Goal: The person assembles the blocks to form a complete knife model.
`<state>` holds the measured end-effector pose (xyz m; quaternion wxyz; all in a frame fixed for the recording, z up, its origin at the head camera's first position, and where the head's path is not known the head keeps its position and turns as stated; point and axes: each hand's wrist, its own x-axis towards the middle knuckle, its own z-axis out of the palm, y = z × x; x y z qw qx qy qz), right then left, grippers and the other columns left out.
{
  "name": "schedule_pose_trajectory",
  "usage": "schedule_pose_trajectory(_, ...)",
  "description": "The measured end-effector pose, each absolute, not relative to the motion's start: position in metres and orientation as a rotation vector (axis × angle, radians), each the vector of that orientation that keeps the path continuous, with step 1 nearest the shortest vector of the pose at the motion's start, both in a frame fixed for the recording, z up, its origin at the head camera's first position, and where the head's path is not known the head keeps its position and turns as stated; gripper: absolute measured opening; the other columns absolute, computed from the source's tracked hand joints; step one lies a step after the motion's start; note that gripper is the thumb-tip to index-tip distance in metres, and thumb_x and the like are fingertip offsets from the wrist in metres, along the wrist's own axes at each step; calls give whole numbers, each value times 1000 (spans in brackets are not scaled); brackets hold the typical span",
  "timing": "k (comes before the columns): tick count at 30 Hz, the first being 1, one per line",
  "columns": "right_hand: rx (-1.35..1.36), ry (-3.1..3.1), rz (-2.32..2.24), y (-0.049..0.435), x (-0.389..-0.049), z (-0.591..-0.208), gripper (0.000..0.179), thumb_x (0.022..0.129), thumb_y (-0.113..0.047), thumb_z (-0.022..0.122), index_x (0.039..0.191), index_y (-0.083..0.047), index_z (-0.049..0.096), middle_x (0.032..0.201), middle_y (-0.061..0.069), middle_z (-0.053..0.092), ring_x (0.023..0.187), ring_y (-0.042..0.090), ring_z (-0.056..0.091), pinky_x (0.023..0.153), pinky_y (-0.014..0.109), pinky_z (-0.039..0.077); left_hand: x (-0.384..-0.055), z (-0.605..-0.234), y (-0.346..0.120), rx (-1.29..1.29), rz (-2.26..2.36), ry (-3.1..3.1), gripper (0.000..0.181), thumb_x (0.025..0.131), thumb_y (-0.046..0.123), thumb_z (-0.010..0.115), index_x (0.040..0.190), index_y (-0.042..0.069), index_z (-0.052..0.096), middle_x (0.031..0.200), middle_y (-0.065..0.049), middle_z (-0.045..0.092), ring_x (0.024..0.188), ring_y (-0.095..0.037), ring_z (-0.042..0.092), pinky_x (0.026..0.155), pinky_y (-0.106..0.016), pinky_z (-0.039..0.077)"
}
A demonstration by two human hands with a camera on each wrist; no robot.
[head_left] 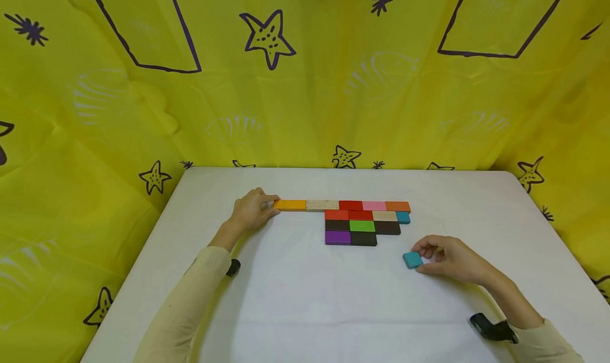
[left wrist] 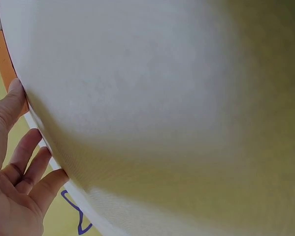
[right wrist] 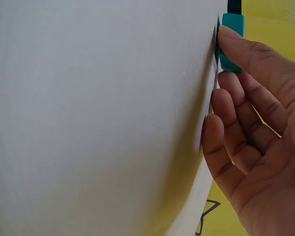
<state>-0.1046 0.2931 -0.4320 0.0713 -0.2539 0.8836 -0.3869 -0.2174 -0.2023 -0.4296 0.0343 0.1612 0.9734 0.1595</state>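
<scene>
At the left end of the top row of flat coloured blocks, my left hand [head_left: 254, 209] pinches a yellow-orange block [head_left: 290, 205] between thumb and forefinger. The left wrist view has the thumb [left wrist: 15, 93] against that block's near side, with the other fingertips down on the tabletop. To the right of the rows and nearer to me, a small teal block [head_left: 412, 260] is held by my right hand [head_left: 450, 257]. Thumb and forefinger grip it low over the table, and the remaining fingers curl loosely below it in the right wrist view.
Beside the yellow-orange block, a plain wooden block [head_left: 322, 205], a red one, a pink one [head_left: 374, 206] and an orange one continue the top row. Three shorter rows adjoin it, including a green block [head_left: 362, 226] and a purple block [head_left: 338, 237]. A yellow curtain [head_left: 305, 98] hangs behind the white table [head_left: 305, 305].
</scene>
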Motion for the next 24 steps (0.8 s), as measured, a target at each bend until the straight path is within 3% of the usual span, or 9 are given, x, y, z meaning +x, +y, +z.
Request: schedule_pose_trajectory(24, -603, 2727, -1204, 248, -120, -431, 33, 81, -11, 87, 106, -4, 69, 89, -1, 65, 83, 13, 59, 70, 22, 51, -219, -431, -201, 507, 491, 2994, 38, 94, 40, 74, 129, 24, 73, 92, -3, 56, 78, -19, 49, 62, -31, 38)
